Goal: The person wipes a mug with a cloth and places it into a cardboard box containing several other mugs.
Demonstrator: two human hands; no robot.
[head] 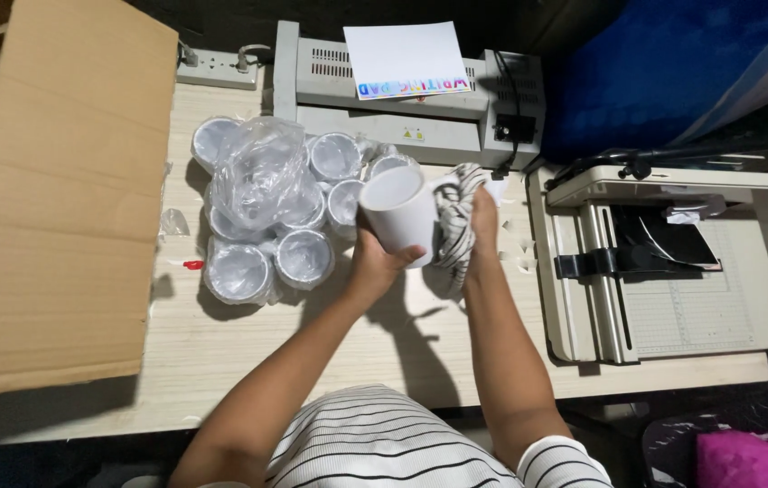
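My left hand grips a plain white mug from below, holding it tilted above the light wooden table. My right hand presses a striped black-and-white cloth against the mug's right side, by its handle. Just left of the mug sits a cluster of several white mugs, partly wrapped in clear plastic bags.
A large cardboard box covers the table's left part. A grey laminator with a white printed sheet stands at the back, beside a power strip. A paper cutter occupies the right. A pink bag lies below.
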